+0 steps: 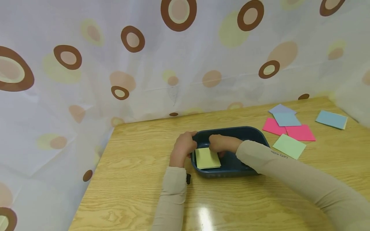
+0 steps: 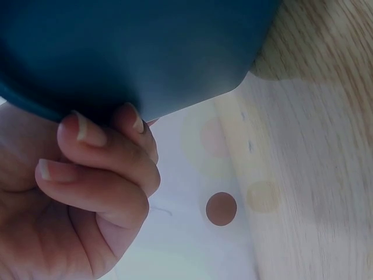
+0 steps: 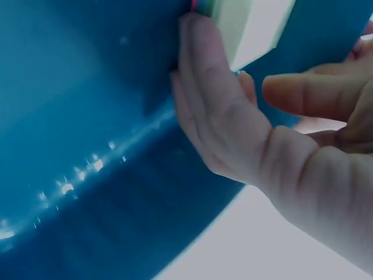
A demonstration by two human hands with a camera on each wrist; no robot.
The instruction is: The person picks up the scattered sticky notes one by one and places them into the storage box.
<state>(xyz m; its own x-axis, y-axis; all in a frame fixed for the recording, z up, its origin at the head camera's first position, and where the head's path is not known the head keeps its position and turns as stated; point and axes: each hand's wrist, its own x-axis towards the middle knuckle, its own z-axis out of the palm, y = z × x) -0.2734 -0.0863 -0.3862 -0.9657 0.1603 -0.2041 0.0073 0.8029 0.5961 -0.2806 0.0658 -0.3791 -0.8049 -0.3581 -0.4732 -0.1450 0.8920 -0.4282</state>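
A dark blue plastic basin (image 1: pixel 231 173) sits on the wooden table. Inside its left end lies a stack of square sticky notes (image 1: pixel 207 158), yellow on top; the right wrist view shows a pink and a green edge in the stack (image 3: pixel 250 29). My left hand (image 1: pixel 183 146) grips the basin's left rim, its fingers (image 2: pixel 105 151) curled beneath the edge in the left wrist view. Reaching into the basin, my right hand (image 1: pixel 221 143) pinches the stack's upper right edge, with its fingers (image 3: pixel 213 76) along one side. The thumb is partly hidden.
Right of the basin lie two pink notes (image 1: pixel 300 132), a blue note (image 1: pixel 286 119) over a lavender one (image 1: pixel 281 108), and a pale green note (image 1: pixel 289 146). A blue stack (image 1: pixel 331 119) lies farther right. A patterned curtain (image 1: pixel 162 64) hangs behind the table.
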